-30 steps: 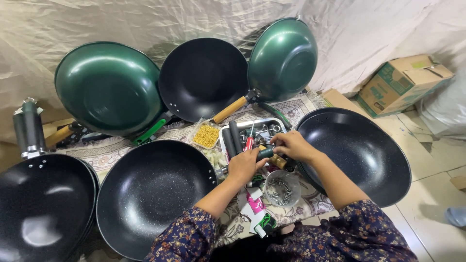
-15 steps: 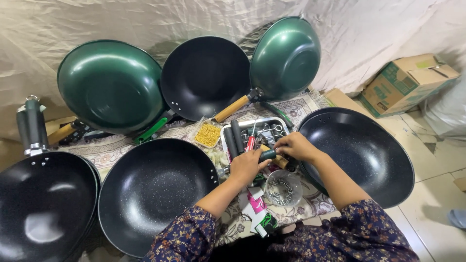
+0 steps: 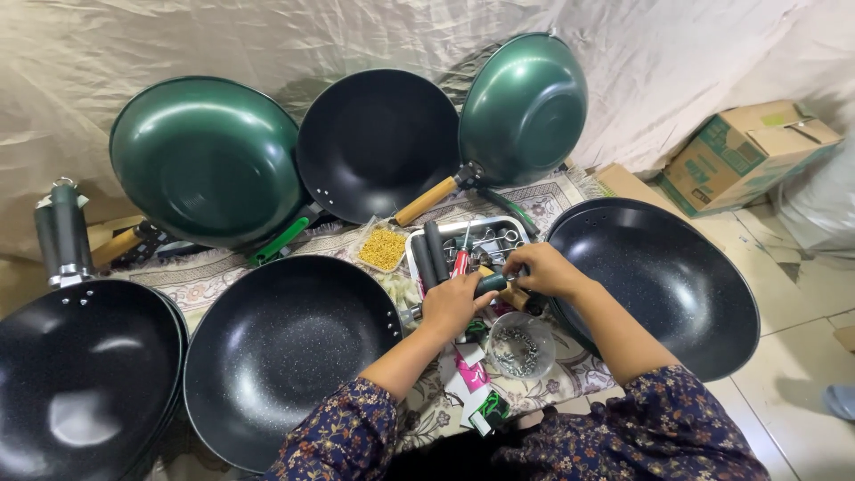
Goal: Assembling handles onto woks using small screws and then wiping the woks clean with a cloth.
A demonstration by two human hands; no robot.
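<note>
Patterned floor mat [image 3: 205,272] under ringed woks. Both your hands meet over the metal parts tray [image 3: 512,227]: left hand [image 3: 452,303] and right hand [image 3: 539,270] each curl fingers around a short dark cylindrical handle piece [image 3: 491,283], its long axis running sideways between them, equally near both.

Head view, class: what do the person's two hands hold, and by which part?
Both hands meet on a short dark handle piece: the left hand at its near end, the right hand at its far end. Further detail is hidden.

Head view, steeply downward, close
</note>
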